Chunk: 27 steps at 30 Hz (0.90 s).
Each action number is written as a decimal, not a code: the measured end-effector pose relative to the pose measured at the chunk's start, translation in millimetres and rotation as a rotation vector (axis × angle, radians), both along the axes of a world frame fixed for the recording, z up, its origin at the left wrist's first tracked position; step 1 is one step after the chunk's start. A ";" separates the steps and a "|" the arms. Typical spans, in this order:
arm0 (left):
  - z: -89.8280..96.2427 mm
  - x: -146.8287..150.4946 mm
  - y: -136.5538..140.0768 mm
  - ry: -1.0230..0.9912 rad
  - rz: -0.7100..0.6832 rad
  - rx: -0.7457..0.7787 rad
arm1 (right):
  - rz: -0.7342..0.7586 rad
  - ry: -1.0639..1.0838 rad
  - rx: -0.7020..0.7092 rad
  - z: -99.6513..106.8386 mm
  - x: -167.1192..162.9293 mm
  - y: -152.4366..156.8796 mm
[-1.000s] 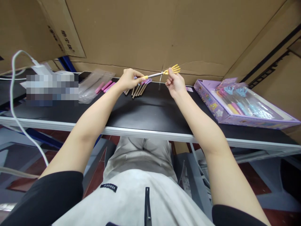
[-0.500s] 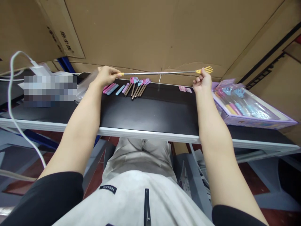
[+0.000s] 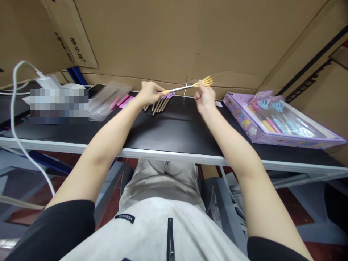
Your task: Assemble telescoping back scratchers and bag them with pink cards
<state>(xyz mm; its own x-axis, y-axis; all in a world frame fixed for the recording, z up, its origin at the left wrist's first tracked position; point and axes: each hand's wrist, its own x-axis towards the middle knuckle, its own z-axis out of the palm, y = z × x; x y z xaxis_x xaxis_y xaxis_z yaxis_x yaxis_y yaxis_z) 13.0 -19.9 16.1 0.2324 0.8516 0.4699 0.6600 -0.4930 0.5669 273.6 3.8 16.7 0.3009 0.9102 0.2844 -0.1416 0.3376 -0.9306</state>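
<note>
Between my hands, above the black table, is a yellow telescopic back scratcher (image 3: 181, 88) with a silver rod. My left hand (image 3: 151, 92) is closed on its yellow handle end. Close below the claw-shaped yellow head, my right hand (image 3: 206, 96) grips the other end. Beneath and behind my left hand lie several back scratcher rods (image 3: 160, 106) with coloured heads, partly hidden by it. Pink handle tubes (image 3: 123, 100) lie to the left of that hand, some covered by my forearm.
A purple display box (image 3: 255, 132) holding several wrapped back scratchers stands on the right. Clear plastic bags (image 3: 104, 105) lie at the left, beside a blurred-out patch and a white cable (image 3: 12, 105). Cardboard (image 3: 163, 40) walls the back. The table's metal edge (image 3: 174, 156) runs along the front.
My hands have come closer together, and the rod between them is much shorter. Its right end has moved left, its left end right, and it now tilts up to the right.
</note>
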 end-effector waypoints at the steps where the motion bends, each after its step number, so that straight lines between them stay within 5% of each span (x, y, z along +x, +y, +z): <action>1: -0.9 15.4 -4.7 0.029 0.013 0.006 | 0.036 0.009 0.035 -3.1 -13.5 -5.3; 5: -6.2 46.1 -19.3 0.033 -0.030 -0.016 | 0.144 0.048 0.118 0.3 -34.5 -26.2; 11: -10.3 47.4 -22.2 -0.026 -0.059 -0.069 | 0.084 0.051 0.068 17.8 -28.0 -38.6; 27: -6.1 58.8 -41.8 -0.212 -0.205 -0.316 | 0.166 -0.096 -0.071 9.6 -19.0 -34.2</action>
